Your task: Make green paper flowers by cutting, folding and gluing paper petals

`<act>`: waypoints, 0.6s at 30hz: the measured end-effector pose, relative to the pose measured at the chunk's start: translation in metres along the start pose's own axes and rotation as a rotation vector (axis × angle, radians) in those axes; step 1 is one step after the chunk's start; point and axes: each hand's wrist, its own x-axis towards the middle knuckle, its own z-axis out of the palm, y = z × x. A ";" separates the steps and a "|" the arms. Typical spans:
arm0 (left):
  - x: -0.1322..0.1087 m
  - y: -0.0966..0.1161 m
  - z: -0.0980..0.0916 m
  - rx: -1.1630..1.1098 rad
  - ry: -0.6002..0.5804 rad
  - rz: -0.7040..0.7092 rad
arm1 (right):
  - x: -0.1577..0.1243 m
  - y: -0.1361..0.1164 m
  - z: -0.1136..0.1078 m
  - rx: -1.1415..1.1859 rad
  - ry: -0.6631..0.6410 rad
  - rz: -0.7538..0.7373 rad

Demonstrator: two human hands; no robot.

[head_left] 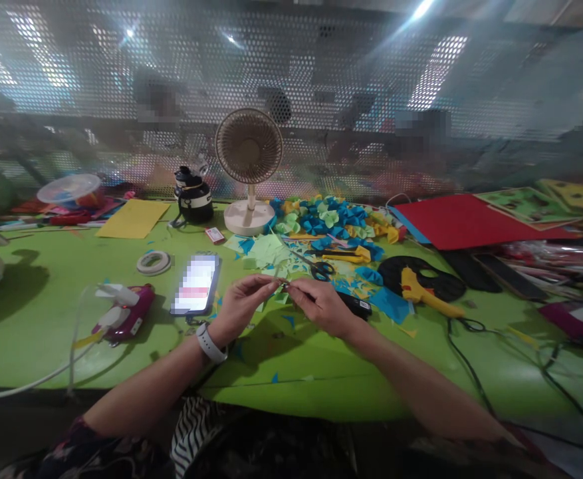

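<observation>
In the head view, my left hand (246, 301) and my right hand (325, 305) meet fingertip to fingertip above the green table (311, 392). Both are closed in a pinch around something small, too little of which shows to name. Just beyond my fingers lie light green paper pieces (267, 251) and scissors with dark handles (321, 269). A black object with a white label (355, 305) is partly hidden behind my right hand. Blue and yellow paper scraps (353, 286) surround this spot.
Folded paper flowers (328, 218) are heaped beside a small fan (249, 148). To the left are a phone (196, 285), a tape roll (153, 263) and a power strip with plugs (126, 314). A yellow glue gun (428, 296), its cord and red paper (470, 216) lie right.
</observation>
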 end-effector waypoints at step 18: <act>0.002 0.001 -0.003 0.055 -0.013 0.063 | -0.003 0.015 0.000 -0.160 0.140 -0.230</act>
